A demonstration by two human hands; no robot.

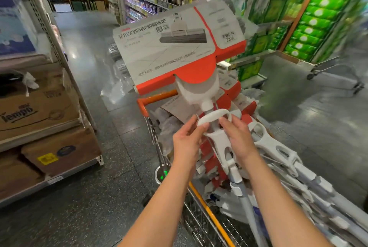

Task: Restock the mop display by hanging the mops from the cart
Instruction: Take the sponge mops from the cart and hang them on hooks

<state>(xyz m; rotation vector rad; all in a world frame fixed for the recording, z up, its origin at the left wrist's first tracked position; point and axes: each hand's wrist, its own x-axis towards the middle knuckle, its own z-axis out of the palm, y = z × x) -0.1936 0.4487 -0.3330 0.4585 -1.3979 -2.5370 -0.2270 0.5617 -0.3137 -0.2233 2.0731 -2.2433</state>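
Observation:
I hold one mop [207, 95] above the cart [207, 217], its head wrapped in a white and orange cardboard sleeve [179, 47] that tilts up and away from me. My left hand [188, 141] pinches the left side of the mop's white loop lever [214, 116]. My right hand [238, 139] grips the white lever frame just right of the pole. Several more mops [278, 153] of the same kind lie stacked in the cart, heads far, poles toward me at the lower right.
A shelf unit with cardboard boxes [39, 111] stands close on the left. Green product stacks [322, 17] fill the right side, and another trolley [336, 73] is parked there. The grey aisle floor runs ahead between shelves.

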